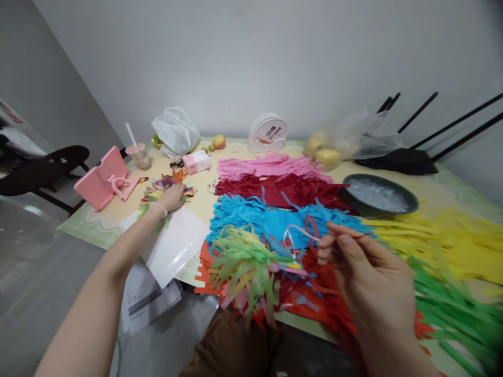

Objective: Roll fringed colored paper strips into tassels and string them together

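My left hand (172, 198), with a beaded bracelet at the wrist, reaches across to a multicoloured bundle of paper strips (157, 192) at the left of the table. Its fingers curl down over the strips, their tips partly hidden. Nearer me, my right hand (365, 267) is closed in a pinch. A thin white ribbon (293, 230) runs up to its fingertips, and a fine reddish strand shows by the thumb. Left of this hand a fringed paper tassel (251, 262), mostly green and yellow, lies over blue fringed paper (236, 212) and red-orange fringed paper (326, 293).
Pink fringe (271, 167) and dark red fringe (275, 191) lie behind the blue. A dark bowl (379, 196) stands right, near yellow strips (451, 241) and green strips (456, 293). A pink stand (104, 180), a drink cup (139, 157) and a white sheet (176, 246) are left.
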Demonstrator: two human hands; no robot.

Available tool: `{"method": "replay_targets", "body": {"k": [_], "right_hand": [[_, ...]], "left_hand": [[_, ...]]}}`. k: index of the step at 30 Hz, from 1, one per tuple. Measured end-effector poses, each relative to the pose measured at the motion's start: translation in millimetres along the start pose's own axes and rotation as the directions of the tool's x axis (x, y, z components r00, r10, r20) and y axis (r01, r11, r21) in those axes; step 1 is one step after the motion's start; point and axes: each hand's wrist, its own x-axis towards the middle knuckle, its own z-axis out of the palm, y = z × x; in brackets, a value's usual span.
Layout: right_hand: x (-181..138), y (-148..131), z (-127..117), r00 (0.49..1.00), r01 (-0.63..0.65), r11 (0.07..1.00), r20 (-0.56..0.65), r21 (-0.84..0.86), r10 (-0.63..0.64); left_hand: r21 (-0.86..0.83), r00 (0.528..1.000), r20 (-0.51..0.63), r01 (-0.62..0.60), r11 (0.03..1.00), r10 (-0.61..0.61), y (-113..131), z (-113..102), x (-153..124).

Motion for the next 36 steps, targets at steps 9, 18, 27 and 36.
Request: {"method": "replay_targets", "body": {"k": [9, 18, 27, 36], "right_hand": [[-3.3, 2.2, -11.1, 0.998, 0.06, 0.992, 0.04, -0.112, -0.056], [-1.8, -4.7, 14.3, 0.939, 0.166, 0.973, 0.325, -0.157, -0.108], [-28.0, -11.1, 72.7, 0.827, 0.221, 0.971, 0.545, -0.088, -0.138], [-22.9, -40.3, 28.5, 0.863, 0.235, 0.97, 0.447, 0.055, -0.235]], "left_hand": [[-0.329, 0.923, -0.209, 0.243, 0.912, -0.322, 3.4, -30.9, 8.5], [-0.69, 0.877, -0.332, 0.026, 0.724, -0.348, 67.9, -84.0, -34.9], [-0.668, 0.872, -0.476, -0.271, 0.693, -0.117, 202.7, -116.8, -117.0], [-0.98, 0.969, -0.13, -0.158, 0.121, 0.211, 252.4, -119.2, -132.2]]}}
